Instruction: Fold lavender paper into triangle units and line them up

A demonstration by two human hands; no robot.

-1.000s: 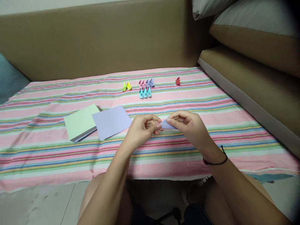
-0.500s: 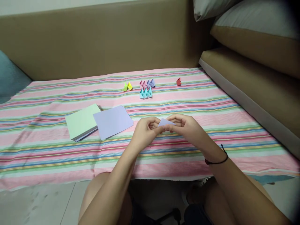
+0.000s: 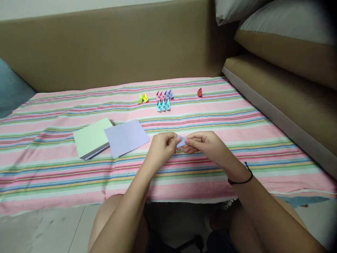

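Note:
A small folded piece of lavender paper (image 3: 180,141) is pinched between my two hands, above the striped cloth. My left hand (image 3: 163,147) grips its left side with thumb and fingers closed. On its right side, my right hand (image 3: 204,142) pinches it between thumb and forefinger. The fingers cover part of the paper. To the left lie lavender sheets (image 3: 126,137), overlapping the edge of a stack of paper with a light green sheet on top (image 3: 93,137).
Small folded paper pieces stand farther back on the striped cloth (image 3: 58,175): yellow ones (image 3: 145,98), pink ones (image 3: 160,95), lavender ones (image 3: 169,94), turquoise ones (image 3: 163,105), and a red one (image 3: 200,92) apart at right. Brown cushions (image 3: 279,102) are piled along the right side.
The folded lavender paper has been turned in my hands; its triangular point no longer shows upward, and a smaller part is visible. My right fingers have shifted their hold.

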